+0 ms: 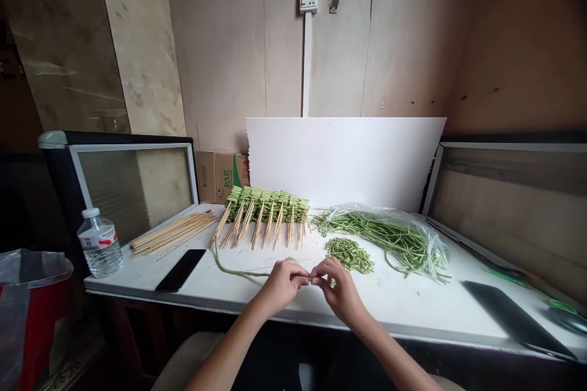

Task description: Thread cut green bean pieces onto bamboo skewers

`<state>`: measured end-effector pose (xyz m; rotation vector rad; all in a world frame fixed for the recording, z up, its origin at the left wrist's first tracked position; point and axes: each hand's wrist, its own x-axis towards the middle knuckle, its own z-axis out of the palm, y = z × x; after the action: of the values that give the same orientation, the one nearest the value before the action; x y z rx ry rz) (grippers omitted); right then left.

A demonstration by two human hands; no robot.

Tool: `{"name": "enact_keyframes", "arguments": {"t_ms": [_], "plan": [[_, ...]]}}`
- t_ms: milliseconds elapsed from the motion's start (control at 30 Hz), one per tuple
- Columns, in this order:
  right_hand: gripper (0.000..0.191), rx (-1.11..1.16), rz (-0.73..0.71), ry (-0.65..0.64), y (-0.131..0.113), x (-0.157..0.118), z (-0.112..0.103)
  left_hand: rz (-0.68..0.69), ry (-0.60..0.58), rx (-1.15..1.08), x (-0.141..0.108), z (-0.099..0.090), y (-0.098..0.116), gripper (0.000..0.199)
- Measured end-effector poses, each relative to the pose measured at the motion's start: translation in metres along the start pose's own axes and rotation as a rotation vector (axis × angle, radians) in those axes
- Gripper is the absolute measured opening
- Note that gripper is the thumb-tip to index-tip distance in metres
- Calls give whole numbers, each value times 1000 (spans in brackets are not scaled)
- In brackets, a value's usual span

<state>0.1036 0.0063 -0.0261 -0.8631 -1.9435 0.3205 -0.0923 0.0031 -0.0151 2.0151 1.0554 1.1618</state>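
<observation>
A single long green bean curves across the white table, and its near end runs into my fingers. My left hand is closed in a pinch on that bean. Fingertip to fingertip with it, my right hand pinches the bean's end, which the fingers mostly hide. Just beyond my right hand lies a heap of short cut bean pieces. Behind my hands, skewered bean bundles are stacked, their bare sticks pointing toward me.
Loose bamboo skewers lie at left by a black phone and a water bottle. Whole long beans spill from a clear plastic bag at right. A dark flat panel lies at the right edge; a red bin stands left.
</observation>
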Motion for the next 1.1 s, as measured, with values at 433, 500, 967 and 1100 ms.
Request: {"name": "enact_keyframes", "arguments": {"t_ms": [433,500,967,1100], "plan": [[20,211,22,-224,-5,6,-18,18,-164,-94,-2,-4,-9,28],[17,217,34,-196,1,9,-22,-11,-139,-109,-1,-9,-6,24],[40,-348,180,-124,82,-9,-12,-19,-80,-50,-2,-11,-4,32],[45,-345,163,-128,73,-6,-15,-54,-14,-118,-1,-8,-10,25]]}}
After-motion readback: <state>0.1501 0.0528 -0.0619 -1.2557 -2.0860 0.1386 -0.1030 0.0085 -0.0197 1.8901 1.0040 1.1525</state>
